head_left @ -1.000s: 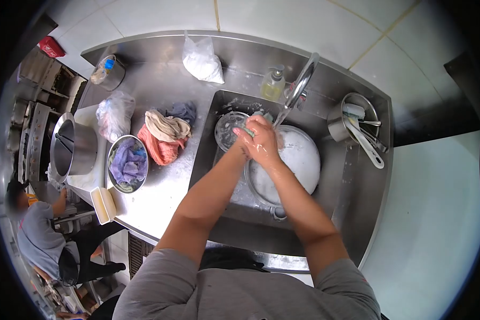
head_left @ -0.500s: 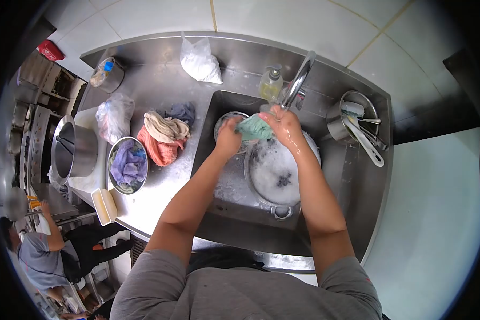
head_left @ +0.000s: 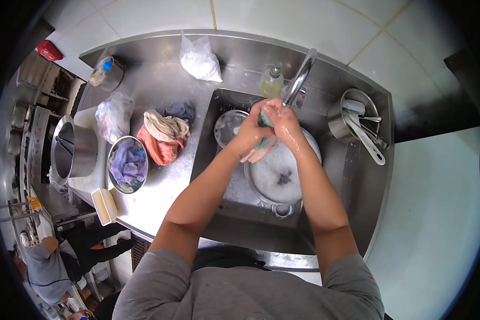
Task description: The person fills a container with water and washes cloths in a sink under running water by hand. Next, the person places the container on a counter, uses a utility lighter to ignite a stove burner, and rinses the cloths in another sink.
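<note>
- Half a second ago the green cloth (head_left: pixel 265 119) was stretched between 2 hands held apart; now the hands have met and the cloth is bunched between them, which suggests it is being gathered or squeezed.
- The left hand (head_left: pixel 250 133) has its fingers curled around the cloth, thumb toward the other hand.
- The right hand (head_left: pixel 284 120) touches the left, its fingers bent tightly over the upper part of the cloth.
- The cloth is above the sink (head_left: pixel 250 229), toward its far edge, just beside the faucet (head_left: pixel 303 74) and over the far-left rim of the pot (head_left: pixel 257 193).
- It looks crumpled and probably wet; only 2 green patches show, the rest hidden.
- White foam (head_left: pixel 304 165) covers most of the pot, with 1 dark gap.
</note>
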Tool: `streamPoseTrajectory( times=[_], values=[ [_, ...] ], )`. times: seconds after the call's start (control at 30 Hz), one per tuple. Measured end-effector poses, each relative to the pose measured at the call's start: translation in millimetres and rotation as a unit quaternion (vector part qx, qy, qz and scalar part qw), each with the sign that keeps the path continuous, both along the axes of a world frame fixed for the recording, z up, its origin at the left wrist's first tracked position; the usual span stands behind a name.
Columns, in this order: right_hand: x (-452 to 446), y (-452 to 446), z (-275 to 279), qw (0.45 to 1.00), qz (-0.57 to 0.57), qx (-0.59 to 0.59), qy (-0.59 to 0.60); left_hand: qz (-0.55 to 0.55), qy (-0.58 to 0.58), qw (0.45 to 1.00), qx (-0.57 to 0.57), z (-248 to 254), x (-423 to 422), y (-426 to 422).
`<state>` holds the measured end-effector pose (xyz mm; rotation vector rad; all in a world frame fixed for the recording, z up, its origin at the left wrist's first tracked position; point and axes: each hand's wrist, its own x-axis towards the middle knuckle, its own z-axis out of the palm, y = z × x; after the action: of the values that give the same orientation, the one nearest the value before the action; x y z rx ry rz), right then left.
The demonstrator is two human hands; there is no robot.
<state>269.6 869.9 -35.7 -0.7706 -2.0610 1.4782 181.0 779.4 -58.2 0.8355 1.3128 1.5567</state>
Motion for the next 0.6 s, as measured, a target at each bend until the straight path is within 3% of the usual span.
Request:
streamPoseTrajectory(
  times=[0.1, 0.2, 0.27, 0.4, 0.43, 0.5, 0.6],
  values=[
    [2, -11, 7, 0.993, 0.035, 0.113, -0.02, 0.058, 0.042, 0.997, -0.006, -17, 12, 3],
    [4, -19, 24, 0.976, 0.033, 0.195, -0.087, 0.042, 0.322, 0.937, -0.13, -36, 0, -4],
    [8, -14, 18, 0.968, -0.008, 0.215, -0.127, 0.09, 0.276, 0.946, -0.144, -34, -1, -7],
    [19, 5, 3, 0.996, -0.074, -0.034, 0.038, 0.087, 0.284, 0.947, -0.12, -20, 2, -6],
    [21, 13, -1, 0.996, -0.077, -0.03, 0.025, 0.079, 0.302, 0.942, -0.122, -21, 0, -7],
    [24, 18, -10, 0.989, -0.058, -0.113, 0.069, 0.063, 0.34, 0.931, -0.119, -18, -7, -3],
    [30, 8, -7, 0.956, 0.021, -0.276, 0.101, 0.104, 0.278, 0.949, -0.104, -10, -7, 3]
  ],
)
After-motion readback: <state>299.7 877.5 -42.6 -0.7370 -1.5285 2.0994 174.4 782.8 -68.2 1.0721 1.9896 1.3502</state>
